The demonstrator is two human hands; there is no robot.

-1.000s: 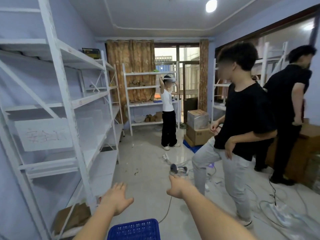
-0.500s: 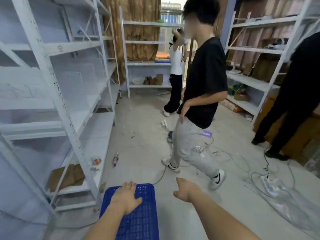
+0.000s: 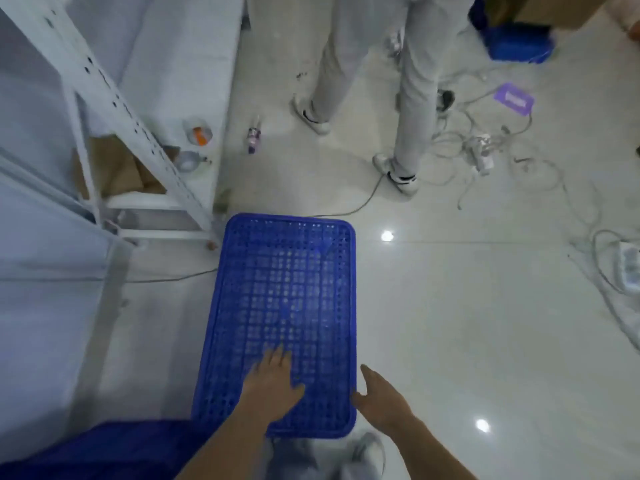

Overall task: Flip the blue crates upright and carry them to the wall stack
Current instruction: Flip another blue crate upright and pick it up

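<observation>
Since half a second ago our view has tipped from the room down to the floor (image 3: 467,323), glossy pale tile with lamp glare. The blue crate (image 3: 287,306) lies there base-up, its perforated bottom facing us, long axis running away from us, beside the white shelving (image 3: 114,98). A second blue crate (image 3: 516,39) sits far off at top right. A bystander's grey-trousered legs (image 3: 412,98) stand beyond, near tangled cables (image 3: 485,147). Our left hand (image 3: 273,386) lies spread flat on the crate; our right hand (image 3: 381,398), fingers loose, touches its right edge. A purple label (image 3: 513,98) is unreadable.
</observation>
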